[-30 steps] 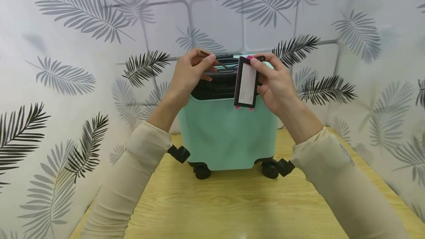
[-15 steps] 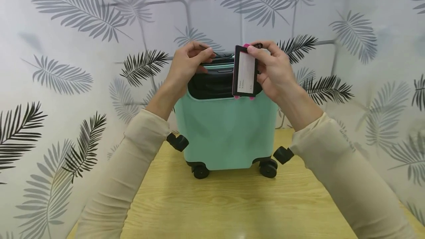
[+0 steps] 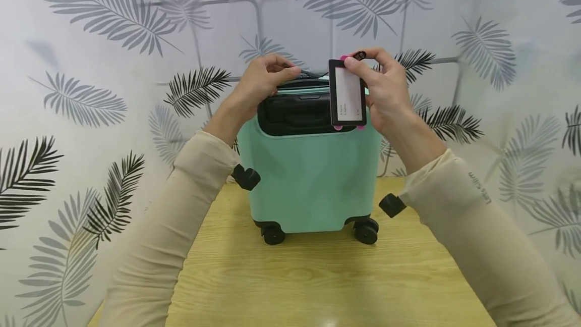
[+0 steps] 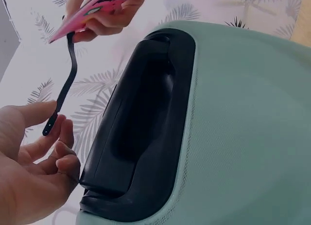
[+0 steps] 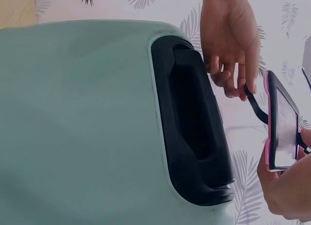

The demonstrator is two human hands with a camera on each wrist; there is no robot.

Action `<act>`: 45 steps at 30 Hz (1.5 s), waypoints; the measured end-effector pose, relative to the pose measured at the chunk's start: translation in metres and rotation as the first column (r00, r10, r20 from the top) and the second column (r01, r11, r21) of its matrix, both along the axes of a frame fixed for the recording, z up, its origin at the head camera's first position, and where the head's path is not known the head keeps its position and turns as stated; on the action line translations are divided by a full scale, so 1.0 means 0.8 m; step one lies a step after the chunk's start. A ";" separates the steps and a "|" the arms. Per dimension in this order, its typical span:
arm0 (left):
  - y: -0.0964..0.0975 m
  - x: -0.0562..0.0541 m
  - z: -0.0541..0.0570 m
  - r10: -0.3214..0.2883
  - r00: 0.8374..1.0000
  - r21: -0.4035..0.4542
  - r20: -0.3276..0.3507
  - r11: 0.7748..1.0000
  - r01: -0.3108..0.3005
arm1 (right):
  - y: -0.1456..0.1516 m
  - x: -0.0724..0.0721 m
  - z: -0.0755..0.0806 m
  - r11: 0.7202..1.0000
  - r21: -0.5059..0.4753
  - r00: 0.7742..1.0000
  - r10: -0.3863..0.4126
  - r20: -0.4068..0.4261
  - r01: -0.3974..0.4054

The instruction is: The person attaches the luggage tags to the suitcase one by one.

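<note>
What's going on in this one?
A tag is being handled near the top of a green suitcase. The right hand holds the tag by its upper part in the head view, and the left hand pinches the tag's black strap close to its free end. The strap runs between the tag and the left hand; it is not looped around the handle. The suitcase stands upright on a wood-grain surface.

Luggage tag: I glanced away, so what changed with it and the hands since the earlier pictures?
The luggage tag rose and shifted slightly right with the right hand; the left hand rose too. Nothing was let go: the left hand still pinches the black strap. The suitcase stayed put.
</note>
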State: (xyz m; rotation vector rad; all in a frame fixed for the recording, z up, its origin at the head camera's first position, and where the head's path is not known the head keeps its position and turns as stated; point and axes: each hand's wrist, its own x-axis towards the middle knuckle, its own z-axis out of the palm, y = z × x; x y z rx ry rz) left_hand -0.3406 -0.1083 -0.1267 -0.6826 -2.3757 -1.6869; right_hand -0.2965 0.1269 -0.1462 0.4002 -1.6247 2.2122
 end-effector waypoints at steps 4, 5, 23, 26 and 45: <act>0.004 -0.001 0.005 -0.017 0.998 0.046 0.055 0.999 0.015 | 0.001 0.000 0.006 0.999 0.029 1.000 -0.028 -0.013 0.028; 0.005 -0.001 0.005 -0.020 0.998 0.052 0.059 0.998 0.017 | 0.001 0.000 0.008 0.999 0.034 0.999 -0.032 -0.016 0.033; 0.020 -0.001 0.011 0.115 0.993 -0.126 -0.009 0.985 -0.115 | 0.000 -0.001 0.022 0.989 0.145 0.998 -0.025 0.064 0.016; 0.021 0.000 0.012 0.124 0.992 -0.154 -0.029 0.980 -0.127 | 0.000 -0.002 0.024 0.987 0.159 0.998 -0.025 0.066 0.015; 0.028 0.006 0.007 0.112 0.990 -0.292 -0.083 0.947 -0.132 | -0.001 -0.008 0.023 0.972 0.233 0.994 -0.061 0.089 0.038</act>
